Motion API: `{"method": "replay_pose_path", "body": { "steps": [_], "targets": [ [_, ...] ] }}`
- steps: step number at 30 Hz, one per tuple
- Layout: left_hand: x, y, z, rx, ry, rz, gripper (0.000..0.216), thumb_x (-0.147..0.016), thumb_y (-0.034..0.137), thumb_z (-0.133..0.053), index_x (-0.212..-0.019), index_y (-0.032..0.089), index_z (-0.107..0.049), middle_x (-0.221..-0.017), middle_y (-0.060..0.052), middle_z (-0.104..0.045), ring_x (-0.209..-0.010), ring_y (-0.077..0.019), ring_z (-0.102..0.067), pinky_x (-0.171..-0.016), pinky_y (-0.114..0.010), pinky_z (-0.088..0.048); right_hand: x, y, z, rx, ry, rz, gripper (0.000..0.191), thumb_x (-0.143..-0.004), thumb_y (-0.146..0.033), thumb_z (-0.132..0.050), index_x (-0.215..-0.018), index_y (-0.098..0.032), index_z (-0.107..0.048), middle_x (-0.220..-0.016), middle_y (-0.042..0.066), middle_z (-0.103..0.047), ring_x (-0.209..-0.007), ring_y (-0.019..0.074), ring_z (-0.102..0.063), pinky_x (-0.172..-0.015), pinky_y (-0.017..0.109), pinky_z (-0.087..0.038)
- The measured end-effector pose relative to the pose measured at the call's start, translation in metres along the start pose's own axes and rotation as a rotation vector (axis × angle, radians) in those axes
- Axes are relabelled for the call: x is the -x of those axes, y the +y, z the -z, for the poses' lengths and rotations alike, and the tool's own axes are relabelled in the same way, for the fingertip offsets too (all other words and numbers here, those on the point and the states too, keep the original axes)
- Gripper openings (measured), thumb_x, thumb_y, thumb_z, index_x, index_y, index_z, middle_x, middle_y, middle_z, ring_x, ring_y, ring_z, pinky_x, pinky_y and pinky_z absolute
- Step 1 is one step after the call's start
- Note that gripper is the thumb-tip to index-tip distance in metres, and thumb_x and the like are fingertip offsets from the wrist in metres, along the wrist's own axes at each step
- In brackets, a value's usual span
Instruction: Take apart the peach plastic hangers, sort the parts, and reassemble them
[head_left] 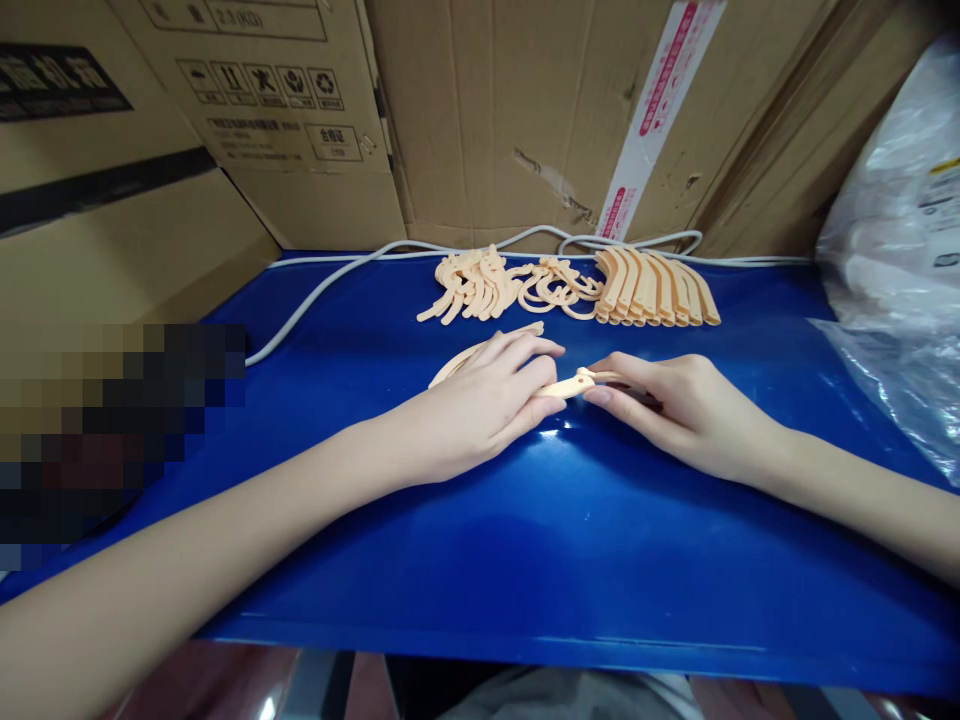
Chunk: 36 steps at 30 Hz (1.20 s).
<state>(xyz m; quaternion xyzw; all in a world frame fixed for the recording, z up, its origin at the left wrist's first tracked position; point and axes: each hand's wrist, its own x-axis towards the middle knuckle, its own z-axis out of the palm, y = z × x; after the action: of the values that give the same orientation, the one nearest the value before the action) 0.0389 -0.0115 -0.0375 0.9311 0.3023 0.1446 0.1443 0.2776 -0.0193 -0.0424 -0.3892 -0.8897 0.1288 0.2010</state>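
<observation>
My left hand [487, 395] lies on the blue table [525, 540], fingers curled over a curved peach plastic strip [454, 362] and pinching one end of a small peach plastic piece [574, 383]. My right hand [671, 405] pinches the other end of that piece with thumb and forefinger. Both hands meet at mid-table. Behind them lie three groups of peach plastic parts: a pile of hooked strips [472, 285], a tangle of loops [555, 285], and a neat row of bent strips [656, 288].
Cardboard boxes [525, 110] wall the back and the left side [112, 200]. A white cable [330, 285] runs along the table's back edge. A clear plastic bag [900, 250] sits at the right. A blurred patch covers the left edge.
</observation>
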Motion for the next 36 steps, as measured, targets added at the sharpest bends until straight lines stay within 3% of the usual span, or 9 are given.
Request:
{"method": "replay_pose_path", "body": {
  "steps": [5,12,18,26,31,36],
  "targets": [
    [0.0001,0.0006,-0.0022,-0.021,0.013,-0.017,0.028,-0.106,0.034,-0.031,-0.100,0.018,-0.053,-0.146,-0.010,-0.046,-0.145,-0.0237,-0.029,-0.119,-0.046,-0.029,-0.0001,-0.0007,0.0006,0.031,0.011,0.041,0.027,-0.103,-0.037,-0.041,-0.102,-0.020,-0.062,-0.074,0.001,-0.071,-0.053,0.0127,-0.062,-0.053,0.024,-0.041],
    [-0.0004,0.0009,-0.0024,-0.039,-0.012,-0.016,0.032,-0.106,0.036,-0.029,-0.103,0.018,-0.055,-0.146,-0.010,-0.046,-0.146,-0.0255,-0.029,-0.120,-0.047,-0.027,0.0033,0.0038,0.0033,0.161,0.089,0.216,0.031,-0.103,-0.030,-0.041,-0.107,-0.017,-0.068,-0.102,0.006,-0.076,-0.081,0.0153,-0.073,-0.070,0.023,-0.051],
    [-0.0008,-0.0013,-0.0033,-0.076,-0.034,-0.039,0.034,-0.106,0.036,-0.028,-0.113,0.016,-0.055,-0.146,-0.012,-0.047,-0.148,-0.0266,-0.026,-0.121,-0.047,-0.024,0.0049,0.0034,0.0035,0.345,0.144,0.280,0.034,-0.103,-0.031,-0.041,-0.110,-0.013,-0.070,-0.074,0.003,-0.070,-0.057,0.0130,-0.064,-0.052,0.025,-0.043],
    [0.0004,-0.0025,-0.0038,-0.116,-0.038,-0.045,0.038,-0.106,0.037,-0.026,-0.116,0.017,-0.057,-0.146,-0.011,-0.047,-0.148,-0.0269,-0.025,-0.120,-0.047,-0.026,0.0045,0.0005,0.0044,0.525,0.204,0.312,0.030,-0.101,-0.032,-0.047,-0.104,-0.018,-0.073,-0.064,0.000,-0.062,-0.054,0.0108,-0.058,-0.050,0.025,-0.037],
    [-0.0004,-0.0029,-0.0035,-0.119,-0.045,-0.049,0.037,-0.106,0.037,-0.027,-0.115,0.017,-0.057,-0.146,-0.011,-0.047,-0.149,-0.0262,-0.024,-0.121,-0.048,-0.025,0.0058,0.0013,0.0037,0.453,0.182,0.276,0.030,-0.101,-0.033,-0.047,-0.107,-0.020,-0.074,-0.064,0.000,-0.062,-0.054,0.0102,-0.057,-0.050,0.025,-0.035],
    [-0.0004,-0.0027,-0.0040,-0.114,-0.042,-0.052,0.036,-0.106,0.037,-0.028,-0.117,0.017,-0.056,-0.146,-0.011,-0.047,-0.149,-0.0259,-0.024,-0.122,-0.048,-0.024,0.0053,0.0039,0.0014,0.182,0.108,0.191,0.030,-0.100,-0.034,-0.050,-0.110,-0.018,-0.074,-0.073,0.003,-0.067,-0.058,0.0104,-0.058,-0.053,0.024,-0.039]
  ]
}}
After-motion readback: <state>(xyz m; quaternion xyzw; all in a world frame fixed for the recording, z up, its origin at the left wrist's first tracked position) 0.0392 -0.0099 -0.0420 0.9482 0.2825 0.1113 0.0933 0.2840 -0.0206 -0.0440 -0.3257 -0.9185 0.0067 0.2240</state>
